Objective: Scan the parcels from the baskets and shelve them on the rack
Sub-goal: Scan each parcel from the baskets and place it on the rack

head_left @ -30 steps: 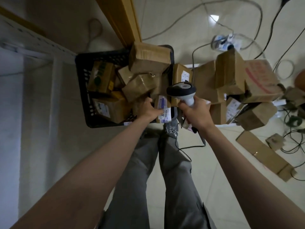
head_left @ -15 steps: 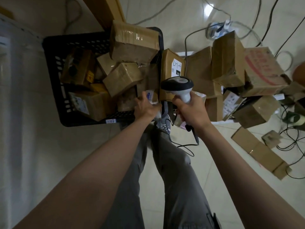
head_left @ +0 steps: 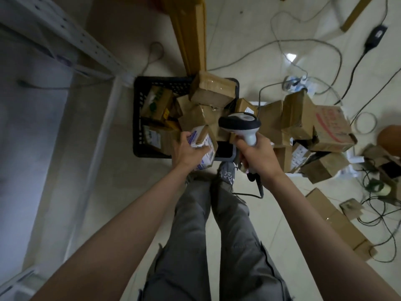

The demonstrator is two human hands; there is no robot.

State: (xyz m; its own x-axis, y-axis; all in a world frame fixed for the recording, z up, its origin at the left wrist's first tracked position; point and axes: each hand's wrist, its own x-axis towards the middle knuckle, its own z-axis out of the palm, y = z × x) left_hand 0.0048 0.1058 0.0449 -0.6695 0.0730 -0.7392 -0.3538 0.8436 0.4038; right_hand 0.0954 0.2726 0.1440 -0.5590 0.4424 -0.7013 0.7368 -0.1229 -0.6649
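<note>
I've lifted the small labelled parcel (head_left: pixel 202 146) clear of the black basket (head_left: pixel 138 118), left hand (head_left: pixel 187 149) gripping it, right hand (head_left: pixel 258 157) clutching the barcode scanner (head_left: pixel 240 124) just beside.

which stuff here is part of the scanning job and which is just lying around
Job: small labelled parcel in left hand; barcode scanner in right hand; black basket; rack.
Lying about: floor cables; power adapter; flat cardboard.

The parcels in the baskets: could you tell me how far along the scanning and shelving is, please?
Done: nothing shows as shelved. In hand: the left hand grips a small labelled parcel over the black basket, and the right hand holds the scanner beside it. Left: the basket remains heaped with boxes, with another pile alongside.
</note>
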